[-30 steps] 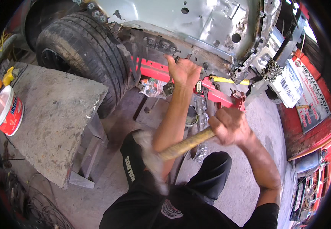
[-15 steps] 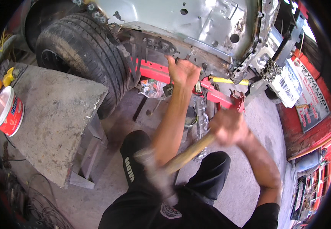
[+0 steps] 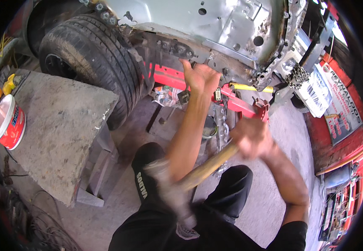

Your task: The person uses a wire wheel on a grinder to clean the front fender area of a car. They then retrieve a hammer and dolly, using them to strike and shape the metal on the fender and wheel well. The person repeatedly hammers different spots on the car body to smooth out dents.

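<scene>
My right hand (image 3: 252, 137) is closed round the wooden handle of a hammer (image 3: 208, 168). The hammer's metal head is smeared by motion and hangs low in front of my black shirt, close to my left forearm. My left hand (image 3: 202, 78) is raised with its palm toward me against the lower edge of a bare silver car body panel (image 3: 177, 21). Its thumb points up to the left. The other fingers bend in at the rusty metal edge, partly hidden, around something dark that I cannot make out.
A car wheel (image 3: 93, 62) stands at the left, beside a worn board on a stand (image 3: 60, 121) bearing a red and white tub (image 3: 12, 125). A red metal beam (image 3: 166, 77) runs under the car body. Chains (image 3: 297, 77) hang at the right. Cables (image 3: 49, 217) lie lower left.
The hammer, blurred in both frames, sits slightly further left and higher, and my right hand has shifted a little. My left hand stays at the panel's edge.
</scene>
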